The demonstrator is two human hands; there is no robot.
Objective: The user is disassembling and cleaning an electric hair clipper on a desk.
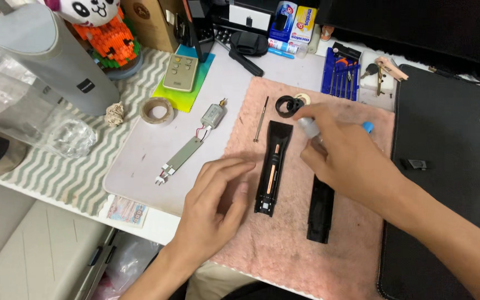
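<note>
- The tabletop (156, 150) carries a pink cloth (284, 244) on its near right part, and a dark mat (451, 139) lies further right.
- On the cloth lie two long black casing halves. The open casing (274, 166), with a copper strip inside, runs near to far with its wide end far. The second casing half (320, 210) lies just to its right, about parallel.
- The left hand (218, 205) rests flat on the cloth's left edge, its grip apart and holding nothing, fingertips just beside the near end of the open casing.
- The right hand (345, 155) hovers over the far end of the second half, its grip closed on a small tube (308, 126) with a grey cap and blue end; the cap points left toward the open casing's wide end.
- Of the two, the left hand is nearer the open casing's near end, the right nearer its far end.
- A black ring (289, 105) and a thin metal rod (261, 118) lie far on the cloth.
- A small motor (213, 115) wired to a flat strip lies left, off the cloth.
</note>
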